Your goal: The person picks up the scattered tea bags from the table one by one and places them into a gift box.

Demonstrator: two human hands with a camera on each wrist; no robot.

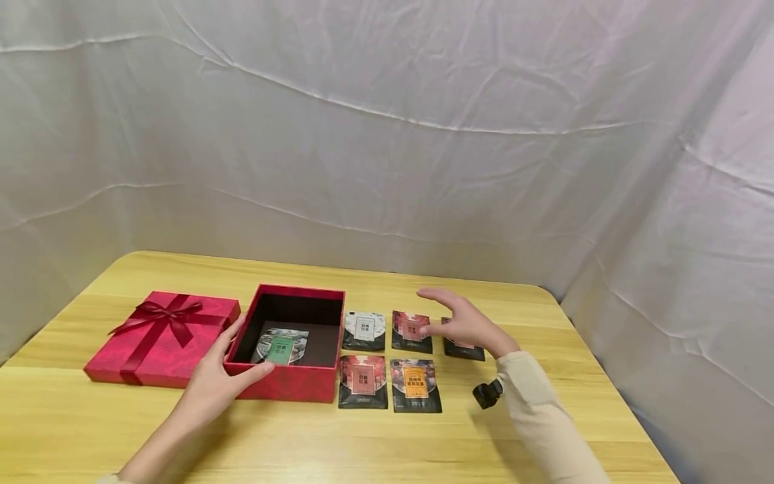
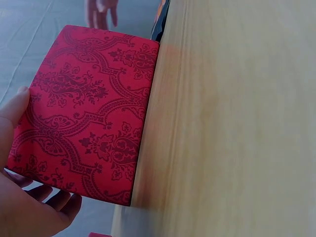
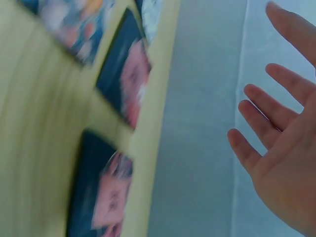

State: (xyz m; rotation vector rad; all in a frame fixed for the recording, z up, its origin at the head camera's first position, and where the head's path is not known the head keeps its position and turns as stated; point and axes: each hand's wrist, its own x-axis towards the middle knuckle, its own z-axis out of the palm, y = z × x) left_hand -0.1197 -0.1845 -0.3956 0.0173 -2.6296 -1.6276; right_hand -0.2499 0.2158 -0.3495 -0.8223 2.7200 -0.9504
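My left hand (image 1: pixel 211 380) holds the near left corner of an open red patterned box (image 1: pixel 290 388), with the thumb at the front rim and the fingers along the left side. Inside the box lies a sachet with a green label (image 1: pixel 284 346). My right hand (image 1: pixel 470 327) is in the air above the back row of sachets, fingers spread and holding nothing. It overlaps a dark sachet (image 1: pixel 467 352) at the right and the edge of a red-labelled sachet (image 1: pixel 411 329). The left wrist view shows the box's patterned wall (image 2: pixel 89 113) close up.
A red box lid (image 1: pixel 208 329) with a ribbon bow (image 1: pixel 166 314) lies left of the box. Right of the box lie a white sachet (image 1: pixel 365 329), another red-labelled sachet (image 1: pixel 363 382) and an orange-labelled sachet (image 1: pixel 417 384). Pale cloth (image 1: pixel 387 168) hangs behind the wooden table (image 1: pixel 363 447).
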